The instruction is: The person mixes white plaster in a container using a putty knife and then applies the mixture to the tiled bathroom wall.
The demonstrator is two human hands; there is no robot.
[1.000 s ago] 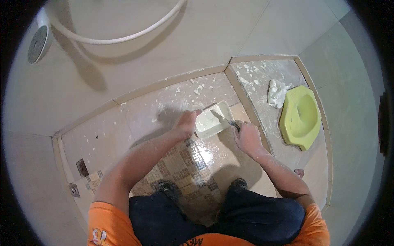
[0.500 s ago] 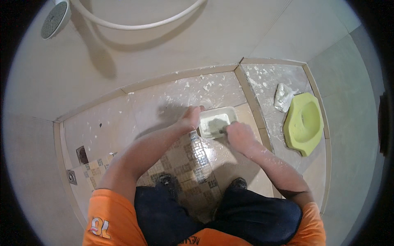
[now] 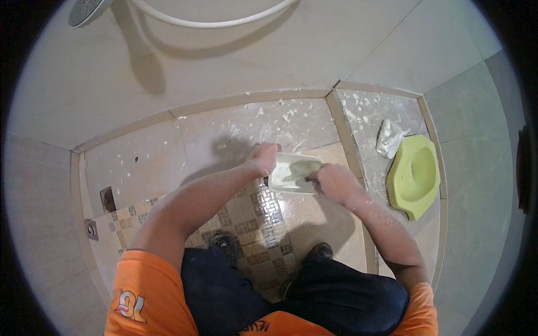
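Pale wall tiles (image 3: pixel 224 73) are enclosing a wet-looking tiled floor (image 3: pixel 151 126), on which white flecks are lying scattered. At the far left, a square metal drain (image 3: pixel 91 229) is sitting near the wall's foot, and a white shower head (image 3: pixel 87 11) is hanging above, cut off by the upper edge. Just beyond the drain, a dark rectangular recess (image 3: pixel 107 199) is showing in the floor. Next to the right, an orange sleeve (image 3: pixel 148 294) is covering the upper left arm, and a white hose (image 3: pixel 213 24) is curving across the wall. Patterned tiles (image 3: pixel 271 224) are running beneath the person, whose dark trousers (image 3: pixel 347 294) are filling the lower middle.

Near the centre, the left hand (image 3: pixel 263 160) is pinching the left end of a white rectangular tub (image 3: pixel 292 190), some of its fingers being hidden. The tub is standing out between the two hands, over the floor; whether it is touching the tiles, I cannot tell. Whitish material is coating its inside. At the tub's right end, the right hand (image 3: pixel 337 183) is closing its fingers around a dark-handled tool (image 3: pixel 310 178), mostly hidden.

Farther right, past a raised tile strip (image 3: pixel 346 131), a crumpled white bag (image 3: pixel 390 138) is lying just beside a yellow-green squat pan (image 3: pixel 395 182).
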